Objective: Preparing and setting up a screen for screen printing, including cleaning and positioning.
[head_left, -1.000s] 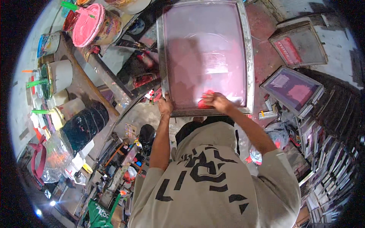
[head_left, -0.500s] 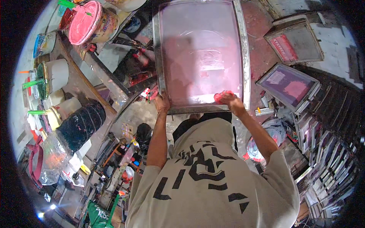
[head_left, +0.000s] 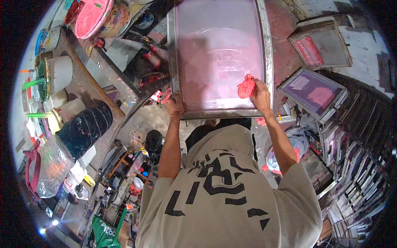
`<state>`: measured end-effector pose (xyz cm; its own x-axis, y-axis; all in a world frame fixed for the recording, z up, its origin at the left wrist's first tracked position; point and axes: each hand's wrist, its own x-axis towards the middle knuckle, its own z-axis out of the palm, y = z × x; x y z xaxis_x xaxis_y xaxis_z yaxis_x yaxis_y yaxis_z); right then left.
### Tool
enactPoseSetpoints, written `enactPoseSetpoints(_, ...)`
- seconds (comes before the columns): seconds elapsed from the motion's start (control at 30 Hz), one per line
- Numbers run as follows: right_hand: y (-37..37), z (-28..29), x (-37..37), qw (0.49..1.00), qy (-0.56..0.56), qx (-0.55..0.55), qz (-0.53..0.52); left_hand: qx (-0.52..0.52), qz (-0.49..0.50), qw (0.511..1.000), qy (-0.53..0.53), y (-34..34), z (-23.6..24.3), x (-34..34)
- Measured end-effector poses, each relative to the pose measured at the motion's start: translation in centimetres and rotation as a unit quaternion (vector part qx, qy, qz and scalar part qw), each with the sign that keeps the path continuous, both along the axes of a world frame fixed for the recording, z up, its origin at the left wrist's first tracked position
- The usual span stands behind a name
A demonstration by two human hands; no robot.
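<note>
A screen printing frame (head_left: 268,53) with pale, pink-stained mesh stands lengthwise before me. My left hand (head_left: 175,108) is closed around its left rail near the close corner. Something pink (head_left: 166,99) shows beside those fingers; whether they hold it too I cannot tell. Bunched in my right hand (head_left: 261,97) is a pinkish-red rag (head_left: 246,86), which lies against the mesh at its near right part. Wet-looking smears and a shadow cover the mesh, and a faint curved design shows in its middle.
At the far left stands a bucket of pink ink (head_left: 93,18). Lidded tubs (head_left: 60,76) and a black wrapped roll (head_left: 87,128) are along the left bench. Two smaller screens (head_left: 314,93) lean at right, above racks of stacked frames (head_left: 355,182). A plastic bag (head_left: 295,142) sits low right.
My right hand has moved the rag farther from me up the mesh, away from the near rail. The left hand keeps its place on the frame.
</note>
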<state>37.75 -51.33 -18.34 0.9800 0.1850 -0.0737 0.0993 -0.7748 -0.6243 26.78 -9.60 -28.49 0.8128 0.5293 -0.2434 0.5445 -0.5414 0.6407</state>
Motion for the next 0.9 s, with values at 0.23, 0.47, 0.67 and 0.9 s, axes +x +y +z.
enactPoseSetpoints(0.23, 2.2, 0.6, -2.0, 0.971, -0.079, -0.153, 0.163, 0.011, 0.000, 1.000, -0.014, -0.8, 2.0, 0.2)
enactPoseSetpoints(0.47, 9.2, -4.9, -5.3, 0.952, -0.050, -0.220, 0.205, -0.004, 0.025, 0.989, 0.143, -1.0, 3.2, 1.0)
enactPoseSetpoints(0.67, 12.9, -6.2, -5.1, 0.860, 0.116, -0.146, 0.475, 0.039, 0.009, 0.986, 0.163, -0.5, 1.6, 0.4)
enactPoseSetpoints(0.9, -5.1, -4.5, -2.2, 0.841, 0.041, -0.140, 0.521, 0.007, -0.009, 0.999, 0.050, -0.6, 1.3, -0.1)
